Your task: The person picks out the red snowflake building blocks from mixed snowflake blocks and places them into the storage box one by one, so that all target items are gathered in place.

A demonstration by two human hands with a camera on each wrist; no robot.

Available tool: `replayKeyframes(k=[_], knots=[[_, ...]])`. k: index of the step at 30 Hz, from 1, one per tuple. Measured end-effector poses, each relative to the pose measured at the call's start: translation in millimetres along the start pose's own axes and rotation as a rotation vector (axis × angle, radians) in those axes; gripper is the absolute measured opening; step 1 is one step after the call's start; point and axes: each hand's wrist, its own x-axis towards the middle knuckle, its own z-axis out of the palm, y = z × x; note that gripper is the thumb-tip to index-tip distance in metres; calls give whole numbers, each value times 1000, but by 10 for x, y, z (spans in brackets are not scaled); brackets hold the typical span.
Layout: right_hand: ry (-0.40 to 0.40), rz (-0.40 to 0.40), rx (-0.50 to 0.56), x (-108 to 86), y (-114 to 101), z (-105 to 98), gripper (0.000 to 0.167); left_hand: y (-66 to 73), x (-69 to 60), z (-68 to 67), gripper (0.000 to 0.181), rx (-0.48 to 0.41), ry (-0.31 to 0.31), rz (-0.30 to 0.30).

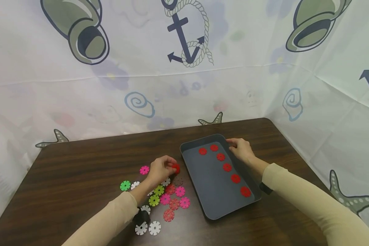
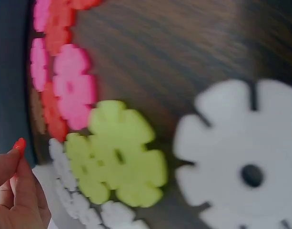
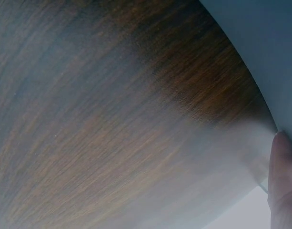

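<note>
My left hand (image 1: 160, 169) pinches a red flower-shaped disc (image 1: 176, 168) between thumb and fingertips, just left of the grey tray (image 1: 206, 184). In the left wrist view the same red disc (image 2: 20, 144) shows at the fingertips, close to the tray's dark wall. My right hand (image 1: 242, 149) holds the tray's far right edge, one finger (image 3: 282, 167) lying against the outer wall in the right wrist view. Inside the tray several red discs (image 1: 227, 167) lie in a line along the right side, bending left at the far end.
Loose slotted discs lie left of the tray: white (image 1: 154, 228), yellow-green (image 1: 154, 200), pink (image 1: 184, 202), reddish (image 1: 168, 215) and one green (image 1: 125, 185). A brownish see-through disc (image 1: 178, 180) lies near the tray. Printed cloth (image 1: 240, 89) hangs behind the wooden table (image 1: 80, 171).
</note>
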Motion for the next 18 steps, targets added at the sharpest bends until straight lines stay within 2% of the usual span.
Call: replayKeyframes(k=[5, 10, 13, 18], knots=[[-7, 5, 8, 1, -4, -3, 35, 114, 27, -29, 20, -114, -6, -55], [-4, 6, 13, 7, 3, -1, 35, 244, 88, 1, 23, -208, -20, -67], [-5, 7, 14, 10, 5, -1, 35, 342, 134, 66, 25, -243, -37, -67], [-8, 5, 16, 13, 19, 13, 35, 466, 224, 271, 24, -264, -59, -63]])
